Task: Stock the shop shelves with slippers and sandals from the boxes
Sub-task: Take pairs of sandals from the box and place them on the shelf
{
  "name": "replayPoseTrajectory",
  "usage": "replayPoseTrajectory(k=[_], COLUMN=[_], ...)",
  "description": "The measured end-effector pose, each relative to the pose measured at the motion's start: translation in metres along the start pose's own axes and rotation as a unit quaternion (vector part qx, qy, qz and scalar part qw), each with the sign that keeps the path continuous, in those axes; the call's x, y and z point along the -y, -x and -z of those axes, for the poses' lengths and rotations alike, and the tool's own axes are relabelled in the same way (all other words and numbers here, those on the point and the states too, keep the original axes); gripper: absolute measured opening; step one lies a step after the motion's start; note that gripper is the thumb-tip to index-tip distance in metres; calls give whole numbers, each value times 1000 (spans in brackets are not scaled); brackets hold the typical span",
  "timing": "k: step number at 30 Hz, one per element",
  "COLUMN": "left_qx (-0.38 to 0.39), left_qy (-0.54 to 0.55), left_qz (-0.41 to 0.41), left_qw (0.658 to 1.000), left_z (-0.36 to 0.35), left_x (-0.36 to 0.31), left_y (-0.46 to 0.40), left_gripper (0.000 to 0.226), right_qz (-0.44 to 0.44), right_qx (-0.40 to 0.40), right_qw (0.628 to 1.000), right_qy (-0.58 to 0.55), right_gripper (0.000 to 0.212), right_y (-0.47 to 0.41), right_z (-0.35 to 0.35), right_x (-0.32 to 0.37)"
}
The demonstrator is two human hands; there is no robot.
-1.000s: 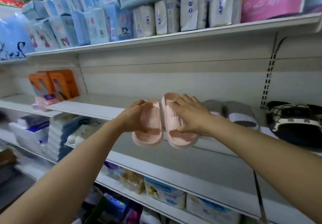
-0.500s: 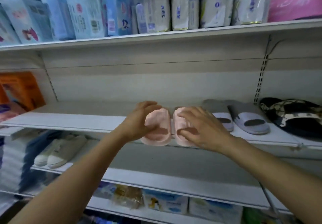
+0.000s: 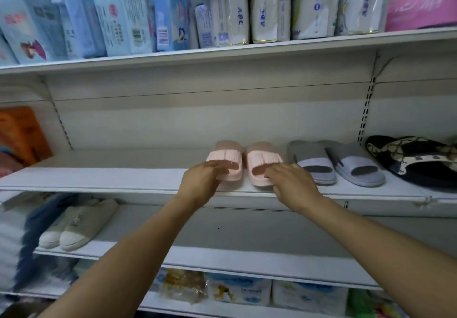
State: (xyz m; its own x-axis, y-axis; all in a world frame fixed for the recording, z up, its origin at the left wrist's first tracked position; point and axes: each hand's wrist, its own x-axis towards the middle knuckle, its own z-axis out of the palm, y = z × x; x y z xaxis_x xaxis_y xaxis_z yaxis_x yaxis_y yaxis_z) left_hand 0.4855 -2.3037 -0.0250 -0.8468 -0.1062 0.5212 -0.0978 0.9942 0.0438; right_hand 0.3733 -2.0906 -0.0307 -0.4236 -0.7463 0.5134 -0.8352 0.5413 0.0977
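A pair of pink slippers, left one (image 3: 226,161) and right one (image 3: 263,160), sits flat on the white middle shelf (image 3: 123,181) with heels toward me. My left hand (image 3: 201,181) lies with relaxed fingers on the left slipper's heel. My right hand (image 3: 293,185) touches the right slipper's heel with its fingertips. Both thumbs are hidden. Right beside the pink pair stands a grey pair of slippers (image 3: 336,165), and past it a dark patterned pair of sandals (image 3: 415,159).
The top shelf (image 3: 222,50) holds several blue and white packets. An orange box (image 3: 21,134) stands at the far left of the middle shelf. A beige pair of shoes (image 3: 76,226) sits on the lower shelf (image 3: 222,255); packaged goods (image 3: 237,290) fill the bottom.
The pink slippers went from held in the air, soles showing, to lying flat on the middle shelf. My hands slid back to their heels. The view shifted right.
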Motion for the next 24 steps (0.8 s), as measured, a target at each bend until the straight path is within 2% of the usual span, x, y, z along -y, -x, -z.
replayPoseTrajectory(k=[5,10,14,16,18,24], left_qx=[94,110,152,162,128,-71], left_qy=[13,7,4,10,14,107], left_qz=[42,28,29,31,29,15], left_qw=[995,993,988,986,991,992], left_z=[-18,-23,-15,-7,2,14], left_x=[10,9,5,1,-8,-79], left_y=[-15,-17,-15,-13,-11,14], left_gripper=[54,54,65,66,53,29], right_qz=[-46,-53,-52,-58,-78,-134], right_qx=[72,107,142,131,95,-36], right_qw=[996,992,988,990,992,989], right_qy=[35,42,17,-10,-36,-55], right_gripper=[48,47,53,51,45,38], right_y=[-16,-22,-20,-15,-3,76], right_z=[-13,-12,-6,1,10,47], right_x=[-1,3,3,2,-2,-30])
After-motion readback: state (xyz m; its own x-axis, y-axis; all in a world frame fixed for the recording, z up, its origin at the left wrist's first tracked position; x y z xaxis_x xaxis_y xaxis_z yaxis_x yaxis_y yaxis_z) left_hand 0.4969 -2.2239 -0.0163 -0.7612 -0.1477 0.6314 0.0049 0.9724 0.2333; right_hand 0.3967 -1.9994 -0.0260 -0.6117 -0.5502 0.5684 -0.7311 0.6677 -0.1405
